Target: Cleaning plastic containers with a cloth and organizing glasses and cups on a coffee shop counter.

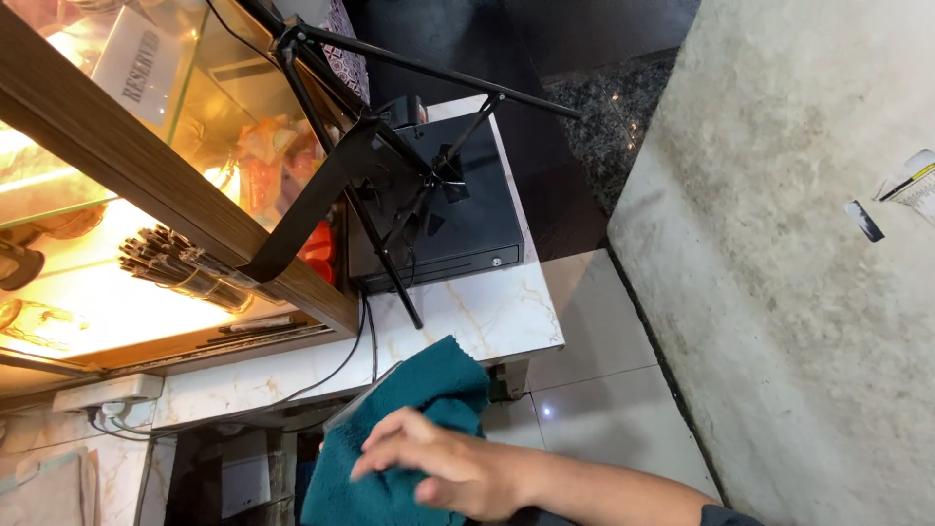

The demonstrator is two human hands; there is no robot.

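While its fingers lie spread flat and slightly blurred, the hand (448, 472) presses a fuzzy teal cloth (409, 438) beneath its palm, beside the veined marble counter (487, 312) bearing a black boxy drawer (458, 229).

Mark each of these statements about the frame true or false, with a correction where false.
1. A hand lies on a teal cloth. True.
2. The cloth is bright red. False: it is teal.
3. A black cash drawer sits on the marble counter. True.
4. A tripod stands over the drawer. True.
5. Both hands show in the frame. False: only one shows, and which of the two it is cannot be told.
6. The hand holds a pen. False: it rests on the cloth, fingers spread, holding nothing else.
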